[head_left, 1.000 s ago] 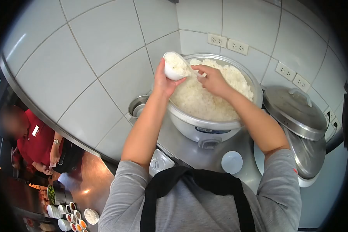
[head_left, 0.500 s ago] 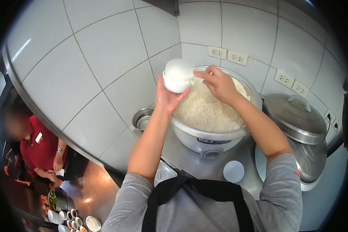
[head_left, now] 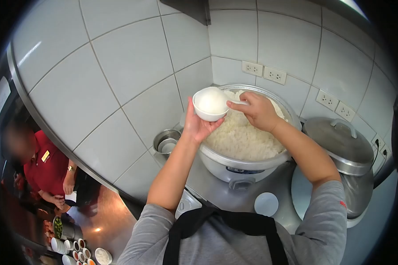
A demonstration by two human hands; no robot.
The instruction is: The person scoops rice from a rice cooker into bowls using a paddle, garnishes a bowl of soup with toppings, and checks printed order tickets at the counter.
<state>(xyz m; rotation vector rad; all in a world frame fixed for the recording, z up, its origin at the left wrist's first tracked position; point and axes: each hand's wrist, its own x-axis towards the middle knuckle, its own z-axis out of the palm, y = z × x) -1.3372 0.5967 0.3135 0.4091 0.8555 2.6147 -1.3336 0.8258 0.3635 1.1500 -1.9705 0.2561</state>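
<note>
My left hand [head_left: 198, 126] is closed around a small white bowl [head_left: 209, 116], holding it from below over the left rim of a large rice cooker [head_left: 247, 165]. My right hand [head_left: 262, 113] grips the handle of a white rice paddle [head_left: 212, 100]. Its rounded blade lies over the bowl's mouth and mostly hides what is inside. Heaped cooked white rice [head_left: 245, 139] fills the uncovered cooker beneath both hands.
At the cooker's left stands a metal container [head_left: 165, 142]. A round white dish [head_left: 266, 204] sits on the steel counter in front. To the right is a metal lid [head_left: 338, 141] on another cooker. A person in a red shirt [head_left: 48, 161] stands far left.
The paddle blade has gone from raised and tilted above the bowl to lying across its mouth. Both hands appear slightly lower, and the whole view has shifted down a little.
</note>
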